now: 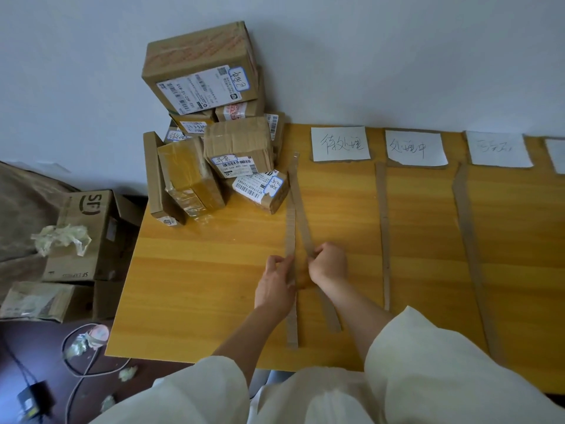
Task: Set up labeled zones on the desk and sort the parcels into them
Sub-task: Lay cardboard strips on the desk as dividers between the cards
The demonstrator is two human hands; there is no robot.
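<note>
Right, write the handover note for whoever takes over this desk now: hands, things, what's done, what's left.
Left hand holds the straight cardboard strip; right hand grips the slanted strip crossing it.
Two more divider strips lie on the desk, to the right.
Paper labels sit along the far edge; a fourth is cut off.
Parcels are piled at the far left corner, unsorted.
Left: set the two held strips, then sort the parcels.

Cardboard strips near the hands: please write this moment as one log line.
left hand holds one cardboard strip | right hand holds second strip | parcels unsorted
</note>
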